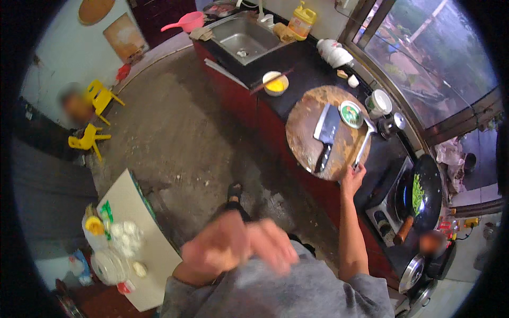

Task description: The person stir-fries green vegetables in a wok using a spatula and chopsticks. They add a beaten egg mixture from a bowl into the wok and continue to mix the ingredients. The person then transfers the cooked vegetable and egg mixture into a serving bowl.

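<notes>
My right hand (352, 181) grips the end of a metal ladle's handle (361, 149), at the edge of a round wooden chopping board (304, 131). On the board lie a cleaver (328, 123) with a black handle and a round green-and-white lid (350, 114). My left hand (240, 244) is raised in front of my grey shirt, blurred, with its fingers apart and nothing seen in it. Right of the board, a black wok (433, 194) with chopped green vegetables (417, 194) sits on a gas stove (387, 214), where a blue flame shows.
Chopsticks (270, 81) rest across a bowl of beaten egg (275, 84). An open white tub (379, 102) and a dark jar (391, 124) stand behind the board. A sink (246, 37) lies farther along. A pale table (155, 254) with bags of food stands at left.
</notes>
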`<state>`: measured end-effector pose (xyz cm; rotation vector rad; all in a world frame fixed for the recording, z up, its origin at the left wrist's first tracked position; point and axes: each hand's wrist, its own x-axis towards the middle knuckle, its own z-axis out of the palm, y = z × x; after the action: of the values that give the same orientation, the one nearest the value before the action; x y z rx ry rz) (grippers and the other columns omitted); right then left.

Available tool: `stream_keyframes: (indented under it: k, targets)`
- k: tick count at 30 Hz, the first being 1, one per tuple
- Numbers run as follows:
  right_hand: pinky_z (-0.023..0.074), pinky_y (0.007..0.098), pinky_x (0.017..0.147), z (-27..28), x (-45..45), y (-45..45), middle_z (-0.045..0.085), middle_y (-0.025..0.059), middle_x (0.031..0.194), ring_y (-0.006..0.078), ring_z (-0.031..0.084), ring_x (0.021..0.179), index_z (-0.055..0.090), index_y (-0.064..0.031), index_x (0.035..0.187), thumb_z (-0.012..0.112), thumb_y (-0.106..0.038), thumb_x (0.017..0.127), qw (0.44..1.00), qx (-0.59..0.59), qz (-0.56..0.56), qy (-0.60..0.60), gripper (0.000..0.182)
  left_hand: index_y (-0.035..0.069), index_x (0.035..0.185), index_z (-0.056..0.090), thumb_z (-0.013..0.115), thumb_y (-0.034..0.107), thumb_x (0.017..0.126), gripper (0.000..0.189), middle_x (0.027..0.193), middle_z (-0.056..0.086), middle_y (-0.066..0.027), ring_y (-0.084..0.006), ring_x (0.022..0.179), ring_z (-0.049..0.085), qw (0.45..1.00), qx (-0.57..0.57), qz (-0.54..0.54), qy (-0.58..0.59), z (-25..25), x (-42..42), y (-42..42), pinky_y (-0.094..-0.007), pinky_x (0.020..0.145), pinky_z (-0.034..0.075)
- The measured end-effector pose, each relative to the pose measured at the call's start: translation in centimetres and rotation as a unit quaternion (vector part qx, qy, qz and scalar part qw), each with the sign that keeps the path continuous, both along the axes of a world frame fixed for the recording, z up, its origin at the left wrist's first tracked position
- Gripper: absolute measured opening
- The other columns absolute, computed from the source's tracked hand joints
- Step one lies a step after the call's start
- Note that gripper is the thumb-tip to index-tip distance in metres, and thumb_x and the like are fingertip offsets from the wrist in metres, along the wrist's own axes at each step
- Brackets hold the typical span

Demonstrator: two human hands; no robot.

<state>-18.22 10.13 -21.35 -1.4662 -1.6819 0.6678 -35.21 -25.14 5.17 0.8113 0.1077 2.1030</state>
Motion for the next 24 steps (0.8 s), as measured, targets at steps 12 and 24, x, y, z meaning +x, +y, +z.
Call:
stream_keyframes:
  k: [12,24]
  targets:
    - [0.0493,0.0478,0.082,1.8,-4.5,-0.8,0.058,0.0149,0.110,0.0361,0.062,0.099,0.057,-0.0088,0.124,0.075,-0.038,0.083,0.945,-0.081,-0.140,-0.284,0.053,0.003,0.110,0.066,0.058,0.029,0.099,0.029,0.104,0.071,-0.0092,-0.0195,0.094,0.066,0.681,-0.619,0.212,0.329,-25.0,-33.1,17.9,-0.0337,0.086,0.050]
    - [0.0519,0.0359,0.081,7.6,-25.6,-3.1,0.058,0.0170,0.114,0.0300,0.061,0.093,0.060,-0.0062,0.127,0.062,0.004,0.086,0.967,0.067,0.220,-0.110,0.043,0.003,0.097,0.065,0.055,0.027,0.100,0.026,0.069,0.062,-0.0035,-0.0143,0.062,0.060,0.768,-0.583,-0.095,0.248,-27.3,-35.1,26.3,-0.0297,0.064,0.049]
